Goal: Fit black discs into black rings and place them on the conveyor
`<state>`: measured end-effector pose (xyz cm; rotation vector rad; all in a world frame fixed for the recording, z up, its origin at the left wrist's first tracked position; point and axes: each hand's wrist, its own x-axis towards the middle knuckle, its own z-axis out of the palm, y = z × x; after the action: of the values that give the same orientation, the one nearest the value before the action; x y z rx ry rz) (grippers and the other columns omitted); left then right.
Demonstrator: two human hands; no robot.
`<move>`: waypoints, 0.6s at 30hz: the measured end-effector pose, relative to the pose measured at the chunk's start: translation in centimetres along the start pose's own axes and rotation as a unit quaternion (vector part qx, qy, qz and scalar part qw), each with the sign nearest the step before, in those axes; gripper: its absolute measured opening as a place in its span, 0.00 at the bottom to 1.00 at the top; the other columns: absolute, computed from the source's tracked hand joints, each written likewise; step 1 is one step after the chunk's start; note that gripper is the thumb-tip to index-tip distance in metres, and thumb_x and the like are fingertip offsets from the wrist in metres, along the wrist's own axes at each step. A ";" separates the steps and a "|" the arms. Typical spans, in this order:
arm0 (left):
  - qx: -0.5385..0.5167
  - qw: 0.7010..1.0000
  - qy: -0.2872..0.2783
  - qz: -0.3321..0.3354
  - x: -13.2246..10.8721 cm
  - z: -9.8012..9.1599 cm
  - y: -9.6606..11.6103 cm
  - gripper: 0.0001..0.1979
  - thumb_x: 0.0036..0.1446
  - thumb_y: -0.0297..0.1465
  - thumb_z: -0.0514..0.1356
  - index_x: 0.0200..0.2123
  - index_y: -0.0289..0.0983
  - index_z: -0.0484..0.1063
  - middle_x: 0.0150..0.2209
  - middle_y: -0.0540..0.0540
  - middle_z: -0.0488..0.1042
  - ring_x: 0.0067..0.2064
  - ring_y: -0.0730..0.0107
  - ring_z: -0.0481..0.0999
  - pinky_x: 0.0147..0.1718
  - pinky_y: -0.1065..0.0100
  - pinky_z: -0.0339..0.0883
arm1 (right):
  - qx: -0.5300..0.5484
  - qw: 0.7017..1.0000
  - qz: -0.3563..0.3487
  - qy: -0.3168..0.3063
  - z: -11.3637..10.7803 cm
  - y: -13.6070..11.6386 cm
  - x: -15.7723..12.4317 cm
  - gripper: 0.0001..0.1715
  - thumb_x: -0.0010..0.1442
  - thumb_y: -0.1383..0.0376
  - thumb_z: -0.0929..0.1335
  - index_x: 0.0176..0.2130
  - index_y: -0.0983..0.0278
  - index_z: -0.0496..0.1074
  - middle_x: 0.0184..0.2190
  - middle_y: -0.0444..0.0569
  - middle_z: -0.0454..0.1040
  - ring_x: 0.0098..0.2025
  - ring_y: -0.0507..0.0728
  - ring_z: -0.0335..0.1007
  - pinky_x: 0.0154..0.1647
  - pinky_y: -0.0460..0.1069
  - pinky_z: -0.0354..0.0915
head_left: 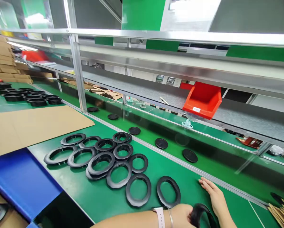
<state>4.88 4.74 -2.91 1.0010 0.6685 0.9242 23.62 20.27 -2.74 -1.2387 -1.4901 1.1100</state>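
Observation:
At the lower edge, my left hand, with a pink strap and a bangle at the wrist, has its fingers closed on a black ring that is partly cut off by the frame. My right hand lies just right of that ring, its fingers stretched out above the green tabletop; whether its palm touches the ring I cannot tell. To the left of the held ring lies a single black ring. Beyond it, several more black rings are spread flat, some overlapping.
Several black discs lie on a green strip behind the metal rail. A cardboard sheet and a blue box are at left. A red bin hangs at the shelf, and a metal post stands left of centre.

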 end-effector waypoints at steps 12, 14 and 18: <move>0.008 0.983 0.170 0.063 -1.6 1.0 2.6 0.25 0.32 0.36 0.78 0.31 0.35 0.69 0.30 0.47 0.80 0.36 0.63 0.80 0.48 0.56 0.68 | 0.005 0.998 -0.047 -0.034 1.8 -1.1 0.3 0.24 0.46 0.51 0.72 0.40 0.63 0.81 0.43 0.54 0.81 0.48 0.66 0.77 0.57 0.61 0.66; 0.012 0.984 0.170 0.062 -1.6 1.0 2.7 0.25 0.32 0.36 0.77 0.31 0.35 0.69 0.29 0.47 0.80 0.36 0.63 0.80 0.48 0.56 0.68 | 0.005 0.998 -0.054 -0.035 1.9 -1.2 0.1 0.24 0.46 0.52 0.72 0.39 0.62 0.81 0.42 0.54 0.81 0.47 0.66 0.77 0.56 0.61 0.66; 0.012 0.988 0.145 0.054 -1.4 0.8 2.9 0.26 0.31 0.36 0.78 0.31 0.35 0.69 0.29 0.46 0.80 0.34 0.62 0.80 0.46 0.56 0.69 | -0.012 0.997 -0.065 -0.049 2.2 -1.6 -0.4 0.23 0.45 0.51 0.73 0.38 0.62 0.81 0.38 0.53 0.82 0.43 0.66 0.78 0.52 0.61 0.68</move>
<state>3.88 3.87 0.15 0.9396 0.8763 1.1736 21.21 19.46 -1.66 -1.1000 -1.6380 1.0826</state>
